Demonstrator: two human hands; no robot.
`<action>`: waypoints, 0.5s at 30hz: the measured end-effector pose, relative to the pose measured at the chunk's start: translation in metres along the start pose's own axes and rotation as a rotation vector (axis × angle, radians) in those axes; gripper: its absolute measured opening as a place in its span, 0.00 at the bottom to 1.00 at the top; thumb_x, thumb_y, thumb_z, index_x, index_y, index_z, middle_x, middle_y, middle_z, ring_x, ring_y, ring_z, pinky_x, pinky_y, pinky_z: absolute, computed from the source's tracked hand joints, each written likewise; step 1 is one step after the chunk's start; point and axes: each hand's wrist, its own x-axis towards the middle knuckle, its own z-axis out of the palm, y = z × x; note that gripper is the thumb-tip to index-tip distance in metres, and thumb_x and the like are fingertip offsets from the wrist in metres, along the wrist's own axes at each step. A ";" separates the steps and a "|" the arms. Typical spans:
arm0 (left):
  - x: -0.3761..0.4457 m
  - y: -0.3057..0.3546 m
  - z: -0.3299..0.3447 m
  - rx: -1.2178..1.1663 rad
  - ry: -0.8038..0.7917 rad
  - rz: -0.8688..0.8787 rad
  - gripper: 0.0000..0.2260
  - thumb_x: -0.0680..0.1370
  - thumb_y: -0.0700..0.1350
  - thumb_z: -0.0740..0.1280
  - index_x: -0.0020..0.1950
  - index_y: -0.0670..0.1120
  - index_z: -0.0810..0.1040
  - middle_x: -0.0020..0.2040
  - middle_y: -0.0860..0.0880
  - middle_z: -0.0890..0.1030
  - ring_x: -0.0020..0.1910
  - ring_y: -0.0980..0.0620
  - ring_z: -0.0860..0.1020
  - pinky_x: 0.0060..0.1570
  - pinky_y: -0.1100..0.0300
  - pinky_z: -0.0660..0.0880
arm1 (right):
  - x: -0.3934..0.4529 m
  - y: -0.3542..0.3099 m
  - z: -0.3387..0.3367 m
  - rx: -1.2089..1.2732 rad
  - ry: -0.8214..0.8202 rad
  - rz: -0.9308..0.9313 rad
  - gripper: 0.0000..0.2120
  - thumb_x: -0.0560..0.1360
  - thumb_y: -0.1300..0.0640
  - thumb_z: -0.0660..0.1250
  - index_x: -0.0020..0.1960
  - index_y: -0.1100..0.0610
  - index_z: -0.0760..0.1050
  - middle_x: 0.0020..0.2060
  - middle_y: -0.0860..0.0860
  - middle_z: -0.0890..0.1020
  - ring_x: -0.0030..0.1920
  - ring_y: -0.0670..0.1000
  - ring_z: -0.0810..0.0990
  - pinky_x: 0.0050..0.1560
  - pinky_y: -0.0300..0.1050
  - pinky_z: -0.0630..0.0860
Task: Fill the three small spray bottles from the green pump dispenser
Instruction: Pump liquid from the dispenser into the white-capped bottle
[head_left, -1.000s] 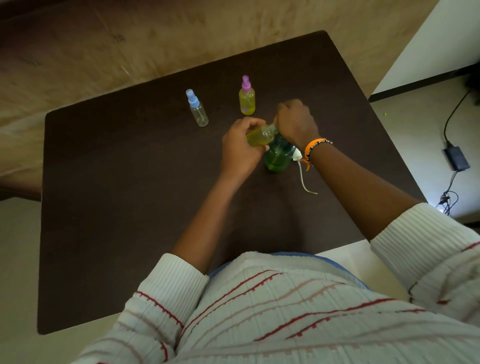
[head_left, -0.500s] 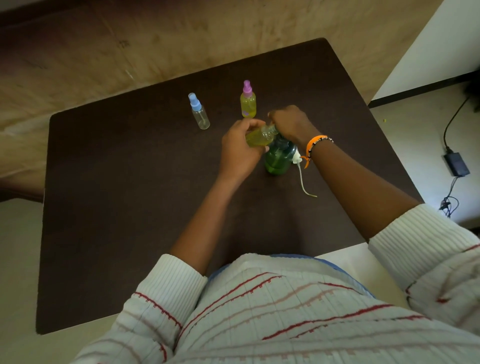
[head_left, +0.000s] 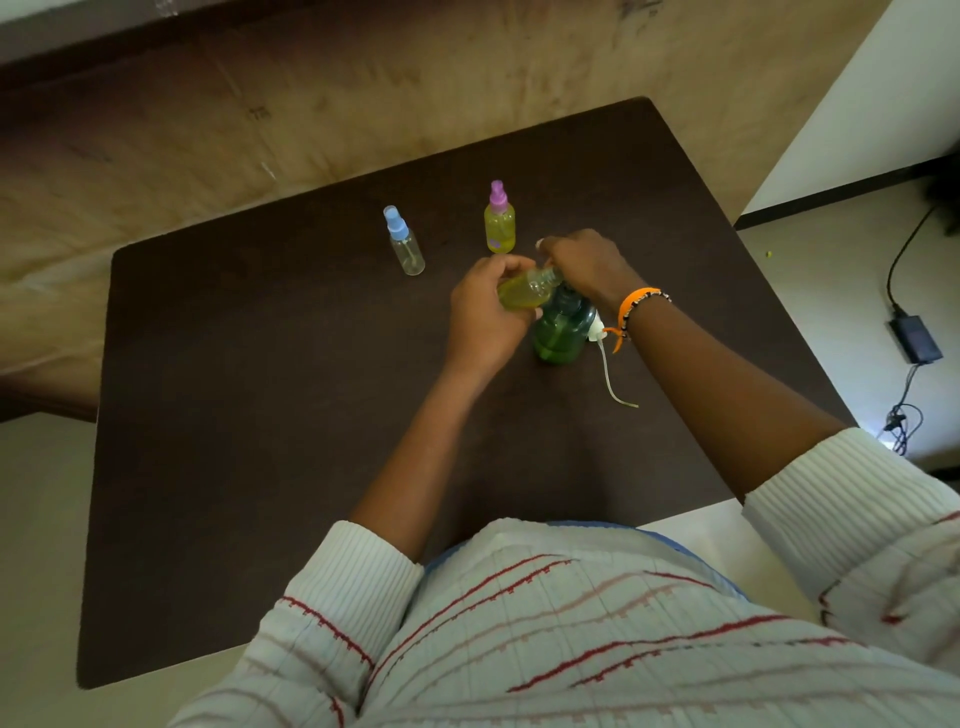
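My left hand (head_left: 480, 322) grips a small uncapped bottle (head_left: 524, 292) part-filled with yellow liquid, tilted with its neck toward the top of the green pump dispenser (head_left: 561, 332). My right hand (head_left: 589, 265) covers the dispenser's top with curled fingers; the pump head under it is hidden. A small white spray top with a thin tube (head_left: 605, 358) lies on the table just right of the dispenser. Further back stand a clear bottle with a blue cap (head_left: 406, 247) and a yellow-filled bottle with a purple cap (head_left: 500, 226), both upright.
Everything sits on a dark brown table (head_left: 260, 415) whose far edge meets a wooden wall. On the floor to the right lie a black power adapter (head_left: 915, 338) and cables.
Both hands keep the same hold at the dispenser's top. My right hand has shifted slightly over it. The view has tilted, so the table sits lower in the frame.
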 end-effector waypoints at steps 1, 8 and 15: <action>0.000 0.000 0.000 0.000 0.002 0.002 0.18 0.63 0.33 0.73 0.50 0.46 0.79 0.49 0.49 0.81 0.48 0.53 0.79 0.49 0.62 0.74 | 0.000 0.001 0.001 -0.002 0.000 -0.004 0.19 0.76 0.47 0.60 0.51 0.59 0.81 0.50 0.58 0.81 0.53 0.60 0.79 0.57 0.52 0.74; 0.001 -0.004 0.003 0.006 -0.014 -0.026 0.18 0.63 0.33 0.74 0.50 0.46 0.79 0.49 0.51 0.80 0.48 0.55 0.78 0.48 0.66 0.74 | -0.002 0.006 0.009 -0.038 0.221 -0.023 0.19 0.80 0.50 0.52 0.55 0.56 0.79 0.58 0.59 0.79 0.57 0.63 0.77 0.52 0.48 0.69; 0.000 -0.003 -0.001 -0.018 -0.009 -0.022 0.19 0.63 0.33 0.74 0.50 0.46 0.79 0.49 0.49 0.81 0.48 0.52 0.79 0.50 0.59 0.76 | -0.004 0.001 0.007 -0.010 0.083 0.032 0.20 0.80 0.53 0.53 0.61 0.62 0.77 0.61 0.62 0.77 0.61 0.64 0.75 0.58 0.50 0.71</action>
